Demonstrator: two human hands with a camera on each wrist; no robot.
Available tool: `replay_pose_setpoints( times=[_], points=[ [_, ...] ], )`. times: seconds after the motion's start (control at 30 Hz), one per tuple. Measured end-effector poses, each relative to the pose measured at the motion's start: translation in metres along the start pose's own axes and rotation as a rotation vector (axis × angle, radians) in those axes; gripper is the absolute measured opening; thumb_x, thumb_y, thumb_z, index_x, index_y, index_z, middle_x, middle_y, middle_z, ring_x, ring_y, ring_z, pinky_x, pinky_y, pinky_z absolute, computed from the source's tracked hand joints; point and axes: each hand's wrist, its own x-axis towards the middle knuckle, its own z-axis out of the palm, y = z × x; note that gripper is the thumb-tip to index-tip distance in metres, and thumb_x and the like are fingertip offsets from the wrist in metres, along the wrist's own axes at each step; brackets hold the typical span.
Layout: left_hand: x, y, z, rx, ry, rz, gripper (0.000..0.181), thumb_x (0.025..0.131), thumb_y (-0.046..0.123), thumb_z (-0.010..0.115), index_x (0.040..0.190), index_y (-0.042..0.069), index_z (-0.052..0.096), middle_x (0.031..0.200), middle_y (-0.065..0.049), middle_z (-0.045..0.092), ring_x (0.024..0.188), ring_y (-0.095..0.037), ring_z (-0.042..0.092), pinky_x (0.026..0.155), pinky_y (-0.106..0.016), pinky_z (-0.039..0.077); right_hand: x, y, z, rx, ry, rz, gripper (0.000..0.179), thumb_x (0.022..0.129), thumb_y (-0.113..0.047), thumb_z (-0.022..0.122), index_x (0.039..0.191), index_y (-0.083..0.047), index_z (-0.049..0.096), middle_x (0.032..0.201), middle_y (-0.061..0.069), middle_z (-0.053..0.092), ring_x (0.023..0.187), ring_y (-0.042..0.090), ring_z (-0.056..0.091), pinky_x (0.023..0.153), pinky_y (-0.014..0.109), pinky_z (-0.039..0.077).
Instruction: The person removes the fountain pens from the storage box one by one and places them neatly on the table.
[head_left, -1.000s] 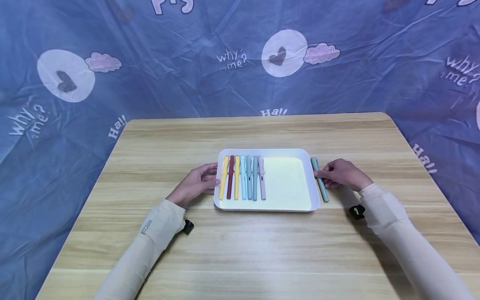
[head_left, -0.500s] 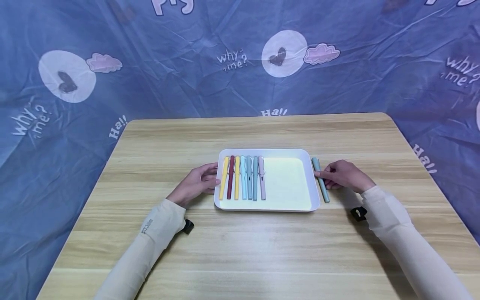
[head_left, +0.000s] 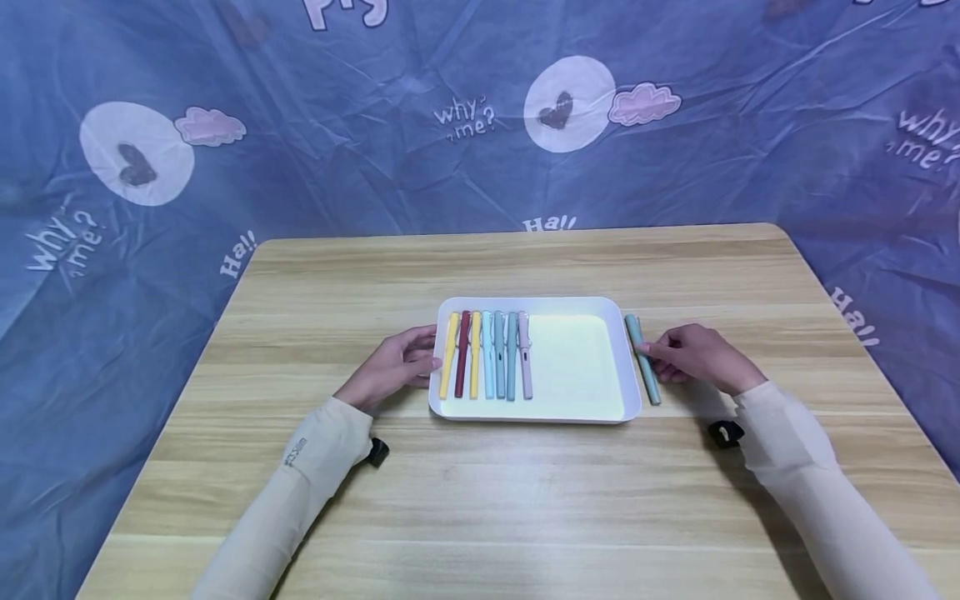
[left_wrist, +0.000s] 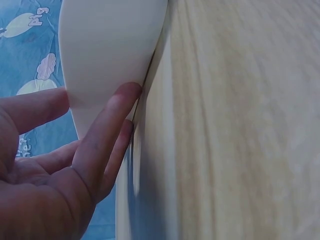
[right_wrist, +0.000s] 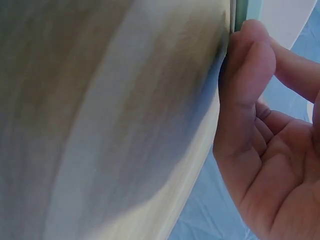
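Tray (head_left: 581,367) of pens (head_left: 490,358) at frame centre.
Touching its left end, left hand (head_left: 390,362) spread; right of centre, right hand (head_left: 699,354) with fingertips on teal pen (head_left: 649,385), cannot tell if pinching.

Cream sleeves (head_left: 273,492), lettered cuff (head_left: 295,452), black cameras (head_left: 378,452), apparently

our bare left hand (head_left: 393,360) touching the shallow white rectangular tray (head_left: 573,367) at its left, fingers (left_wrist: 102,127) spread, our bare right hand (head_left: 693,357) just right of it, fingers (right_wrist: 255,72) curled, our cream-sleeved forearms (head_left: 277,504) angled inward
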Motion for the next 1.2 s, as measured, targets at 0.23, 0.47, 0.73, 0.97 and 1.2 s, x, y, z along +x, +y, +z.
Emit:
replay_pose_setpoints(
  times=[0.23, 0.47, 0.73, 0.97, 1.2],
  points=[
    [0.001, 0.001, 0.0, -0.002, -0.001, -0.009, 0.068, 0.101, 0.005, 0.065, 0.161, 0.003, 0.032, 0.154, -0.02, 0.046, 0.13, -0.036, 0.057, 0.09, -0.04, 0.063, -0.011, 0.0, -0.002, 0.0, 0.044, -0.071, 0.038, 0.107, -0.032, 0.061, 0.095, 0.004, 0.067, 0.083, 0.007, 0.068, 0.074, 0.016, 0.062, 0.063, 0.028, 0.058],
    [0.0, 0.002, 0.0, -0.009, -0.011, 0.001, 0.068, 0.102, 0.005, 0.064, 0.161, 0.002, 0.031, 0.155, -0.021, 0.044, 0.131, -0.037, 0.056, 0.092, -0.041, 0.063, -0.017, -0.006, -0.005, 0.066, 0.08, -0.096, 0.038, 0.108, -0.029, 0.06, 0.109, 0.009, 0.065, 0.09, 0.012, 0.07, 0.076, 0.016, 0.064, 0.061, 0.029, 0.058],
    [-0.002, 0.001, -0.001, -0.019, -0.021, 0.006, 0.068, 0.102, 0.005, 0.064, 0.162, 0.002, 0.03, 0.156, -0.023, 0.043, 0.132, -0.038, 0.055, 0.093, -0.041, 0.062, -0.021, -0.02, -0.012, 0.047, 0.096, -0.109, 0.044, 0.11, -0.031, 0.055, 0.124, 0.01, 0.06, 0.095, 0.012, 0.07, 0.083, 0.017, 0.066, 0.07, 0.032, 0.061],
    [0.001, -0.002, -0.003, -0.034, -0.031, 0.017, 0.067, 0.102, 0.003, 0.063, 0.161, 0.002, 0.031, 0.155, -0.022, 0.044, 0.133, -0.038, 0.055, 0.091, -0.041, 0.063, -0.019, -0.046, -0.01, 0.047, 0.09, -0.136, 0.045, 0.11, -0.033, 0.054, 0.124, 0.009, 0.061, 0.1, 0.015, 0.069, 0.088, 0.023, 0.068, 0.076, 0.035, 0.063],
    [-0.001, -0.001, -0.004, -0.056, -0.057, 0.037, 0.066, 0.103, 0.003, 0.062, 0.161, 0.001, 0.03, 0.157, -0.024, 0.042, 0.136, -0.04, 0.052, 0.093, -0.042, 0.062, -0.01, -0.071, -0.008, 0.075, 0.063, -0.164, 0.045, 0.109, -0.031, 0.056, 0.127, 0.01, 0.059, 0.103, 0.018, 0.069, 0.092, 0.027, 0.069, 0.08, 0.036, 0.064]
  ],
)
